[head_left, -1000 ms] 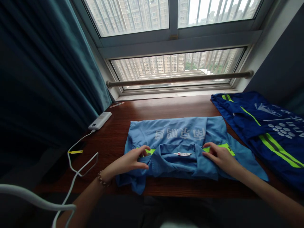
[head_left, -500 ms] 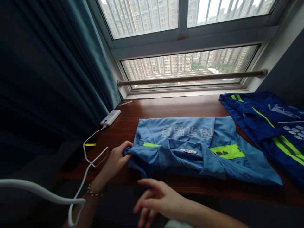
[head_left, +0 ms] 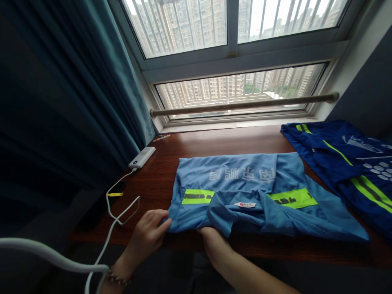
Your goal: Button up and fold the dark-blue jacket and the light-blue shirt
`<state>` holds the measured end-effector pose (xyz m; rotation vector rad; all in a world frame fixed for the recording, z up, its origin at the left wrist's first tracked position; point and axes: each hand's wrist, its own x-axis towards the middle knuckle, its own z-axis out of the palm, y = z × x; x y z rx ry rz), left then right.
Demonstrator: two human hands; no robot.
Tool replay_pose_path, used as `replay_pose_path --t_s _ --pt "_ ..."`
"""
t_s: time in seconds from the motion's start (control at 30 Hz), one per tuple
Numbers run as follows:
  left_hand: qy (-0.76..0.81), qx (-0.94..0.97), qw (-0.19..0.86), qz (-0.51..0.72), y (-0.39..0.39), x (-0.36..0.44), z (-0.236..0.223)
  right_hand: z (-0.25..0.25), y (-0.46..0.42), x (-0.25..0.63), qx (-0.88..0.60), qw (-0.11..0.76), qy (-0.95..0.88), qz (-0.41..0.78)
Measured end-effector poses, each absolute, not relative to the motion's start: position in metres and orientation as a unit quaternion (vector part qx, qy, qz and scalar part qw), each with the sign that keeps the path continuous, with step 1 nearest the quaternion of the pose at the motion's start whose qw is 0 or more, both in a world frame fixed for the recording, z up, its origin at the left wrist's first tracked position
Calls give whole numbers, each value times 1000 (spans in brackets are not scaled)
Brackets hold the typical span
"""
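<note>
A light blue work jacket [head_left: 241, 167] lies folded near the front edge of the wooden table, its collar towards me. White printed characters, yellow-green strips and a small white label show on it. My left hand [head_left: 151, 228] pinches the jacket's near left corner between thumb and fingers. My right hand [head_left: 216, 241] is under the front edge, left of the collar. The fabric hides its fingers, so their grip does not show.
A dark blue garment [head_left: 339, 155] with yellow-green stripes lies at the right. At the left, a white power bank [head_left: 142, 157] is plugged into a white cable [head_left: 107, 232], which loops across towards me. A curtain [head_left: 122, 81] hangs beside the barred window [head_left: 232, 53].
My right hand has moved from below the table edge to under the jacket's front. My left hand has lowered the near left corner, and the left yellow-green strip now shows fully.
</note>
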<state>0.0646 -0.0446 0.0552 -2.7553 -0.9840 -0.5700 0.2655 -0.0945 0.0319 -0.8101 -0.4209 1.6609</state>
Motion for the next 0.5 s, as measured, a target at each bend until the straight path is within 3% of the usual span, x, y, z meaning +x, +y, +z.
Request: replay_pose_path --t_s 0.13,0.23,0.3,0.4,0.5 --pt "-398 -904 -88 -129 -51 73 61 33 -129 283 -302 580 -62 754" --pt "-487 -826 -201 -201 -36 80 65 49 -150 322 -272 418 -105 860" --pt "-551 -755 -256 -247 -15 84 61 66 -160 367 -276 329 -226 874" --pt "-621 -695 -270 -242 25 91 46 85 -164 458 -466 383 -430 672" --pt "-645 -690 -264 -196 61 103 32 77 -151 555 -730 391 -490 273"
